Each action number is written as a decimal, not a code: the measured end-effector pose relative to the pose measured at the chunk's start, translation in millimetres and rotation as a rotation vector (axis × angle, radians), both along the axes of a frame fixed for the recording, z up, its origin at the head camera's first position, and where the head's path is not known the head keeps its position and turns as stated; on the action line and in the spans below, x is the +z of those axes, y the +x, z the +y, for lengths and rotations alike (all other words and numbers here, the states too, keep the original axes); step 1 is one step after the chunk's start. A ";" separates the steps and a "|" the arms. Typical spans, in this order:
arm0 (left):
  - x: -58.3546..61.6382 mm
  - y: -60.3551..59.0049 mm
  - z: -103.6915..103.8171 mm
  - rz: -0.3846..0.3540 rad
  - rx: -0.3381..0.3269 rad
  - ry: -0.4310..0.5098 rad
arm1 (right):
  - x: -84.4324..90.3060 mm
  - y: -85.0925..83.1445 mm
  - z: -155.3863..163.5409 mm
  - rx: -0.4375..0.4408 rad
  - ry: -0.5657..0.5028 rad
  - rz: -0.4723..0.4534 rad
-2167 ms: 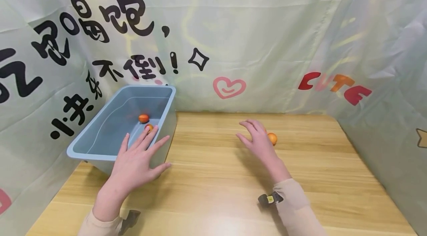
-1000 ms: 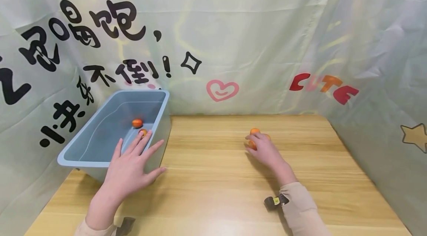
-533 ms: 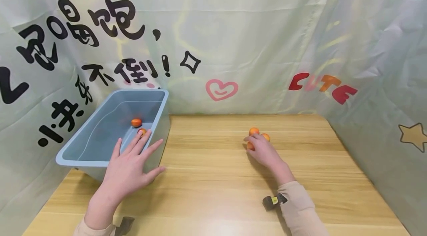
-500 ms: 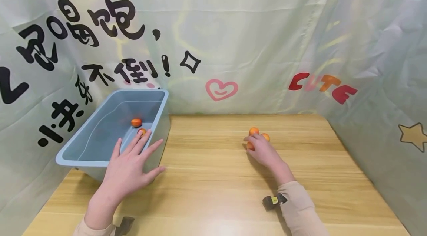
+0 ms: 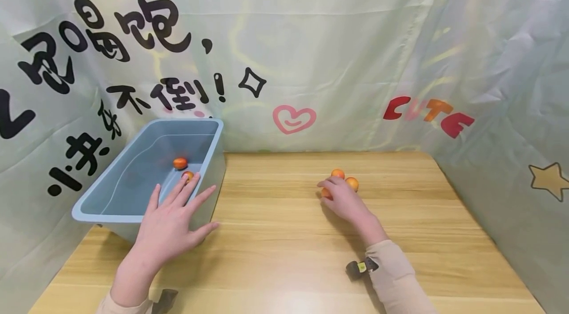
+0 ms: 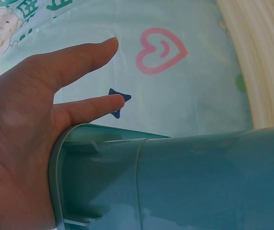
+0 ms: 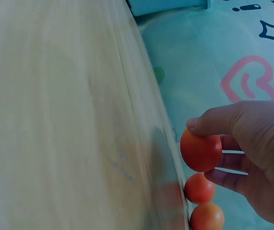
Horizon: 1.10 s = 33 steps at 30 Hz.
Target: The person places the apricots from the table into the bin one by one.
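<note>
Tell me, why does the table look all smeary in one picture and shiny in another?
In the right wrist view the wooden table is streaked with blur, while the right hand and its orange fruit stay sharper. In the head view a pale glare patch lies on the near table edge, and the backdrop bends at the sides.

Left hand (image 5: 171, 222) flat, right hand (image 5: 344, 200) pinching

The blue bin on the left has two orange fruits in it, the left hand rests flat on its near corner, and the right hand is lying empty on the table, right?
Not quite. The right hand is not empty: the right wrist view shows its thumb and fingers pinching an orange fruit. The rest holds: the blue bin contains two orange fruits, and the left hand rests flat on its near corner.
</note>
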<state>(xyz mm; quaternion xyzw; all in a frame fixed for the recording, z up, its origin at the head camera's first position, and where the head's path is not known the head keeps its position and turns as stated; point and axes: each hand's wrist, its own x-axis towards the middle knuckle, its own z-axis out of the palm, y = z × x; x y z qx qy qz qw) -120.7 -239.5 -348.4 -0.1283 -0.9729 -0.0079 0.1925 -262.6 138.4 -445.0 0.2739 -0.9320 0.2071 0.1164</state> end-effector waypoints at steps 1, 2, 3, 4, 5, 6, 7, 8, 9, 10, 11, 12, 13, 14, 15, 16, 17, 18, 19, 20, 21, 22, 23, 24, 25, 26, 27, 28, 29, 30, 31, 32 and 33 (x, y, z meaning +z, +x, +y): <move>-0.1 -0.1 0.0 0.000 0.000 0.000 | 0.4 0.3 -1.1 0.004 0.001 0.008; -0.2 -0.2 -0.1 0.000 0.000 -0.001 | 1.0 0.6 -2.3 0.008 -0.001 0.013; -0.3 -0.3 -0.1 0.001 -0.001 0.000 | 1.7 0.7 -3.3 0.013 -0.003 0.019; -0.3 -0.3 -0.5 0.002 0.000 -0.001 | 2.5 0.3 -5.1 0.019 -0.004 0.027; -0.2 -0.3 -0.8 0.003 0.001 -0.001 | 3.3 -0.1 -6.9 0.026 -0.006 0.034; 0.0 -0.2 -1.0 0.005 0.002 -0.002 | 4.0 -0.5 -8.6 0.030 -0.006 0.043; 0.3 -0.2 -1.2 0.006 0.003 -0.005 | 4.7 -0.9 -10.2 0.035 -0.010 0.048; 0.6 -0.1 -1.2 0.006 0.002 -0.005 | 5.4 -1.5 -11.6 0.040 -0.016 0.049; 0.9 -0.2 -1.1 0.006 0.001 -0.005 | 5.9 -1.9 -13.0 0.044 -0.019 0.051; 1.1 -0.3 -0.9 0.005 0.001 -0.007 | 6.1 -2.3 -14.3 0.047 -0.017 0.055; 1.3 -0.3 -0.7 0.002 0.002 -0.006 | 6.3 -2.5 -15.7 0.052 -0.017 0.057; 1.5 -0.3 -0.5 0.000 0.002 -0.006 | 6.7 -2.7 -17.2 0.058 -0.017 0.057; 1.5 -0.2 -0.3 -0.003 0.003 -0.005 | 6.8 -3.0 -18.6 0.064 -0.016 0.057; 1.5 0.0 -0.1 -0.006 0.003 -0.004 | 6.7 -3.2 -20.2 0.071 -0.010 0.061; 1.4 0.1 0.0 -0.009 0.005 -0.003 | 6.6 -3.8 -22.1 0.080 -0.003 0.066; 1.4 0.3 -0.1 -0.011 0.007 -0.003 | 6.8 -4.3 -24.4 0.090 0.000 0.071; 1.4 0.5 -0.2 -0.013 0.010 -0.003 | 7.4 -5.1 -27.0 0.103 -0.001 0.076; 1.4 0.8 -0.5 -0.012 0.011 -0.004 | 8.0 -6.1 -29.8 0.115 -0.004 0.081; 1.3 0.6 -0.1 -0.012 0.010 -0.004 | 8.4 -6.6 -31.6 0.122 -0.002 0.087; 1.3 0.4 0.2 -0.010 0.009 -0.004 | 9.1 -7.4 -33.7 0.130 -0.001 0.092; 1.4 0.2 0.5 -0.008 0.007 -0.004 | 10.0 -8.2 -35.9 0.136 0.001 0.096; 1.5 0.1 0.7 -0.006 0.005 -0.004 | 11.1 -9.0 -38.1 0.144 0.001 0.100; 1.6 -0.1 0.9 -0.005 0.003 -0.003 | 12.2 -9.8 -40.5 0.150 0.005 0.105; 1.7 -0.3 1.2 -0.004 0.001 -0.003 | 13.2 -10.8 -42.9 0.156 0.009 0.112; 1.7 -0.4 1.4 -0.003 -0.001 -0.003 | 14.4 -11.6 -45.3 0.159 0.015 0.116; 1.8 -0.5 1.5 -0.002 -0.003 -0.003 | 15.6 -12.3 -47.9 0.167 0.018 0.126; 1.8 -0.5 1.6 -0.004 -0.002 -0.001 | 16.6 -13.3 -50.8 0.176 0.021 0.133; 1.7 -0.5 1.6 -0.005 -0.001 0.000 | 17.6 -14.4 -53.8 0.185 0.023 0.140; 1.6 -0.4 1.5 -0.006 0.000 0.001 | 18.4 -15.6 -57.0 0.195 0.026 0.149; 1.4 -0.3 1.3 -0.007 0.001 0.001 | 19.0 -16.9 -60.1 0.205 0.030 0.157; 1.3 0.0 1.1 -0.009 0.003 0.002 | 19.7 -18.2 -63.4 0.214 0.034 0.162; 1.2 0.2 0.8 -0.010 0.004 0.004 | 20.1 -19.8 -66.7 0.225 0.040 0.171; 1.1 0.4 0.6 -0.010 0.005 0.006 | 20.4 -21.3 -70.1 0.235 0.047 0.175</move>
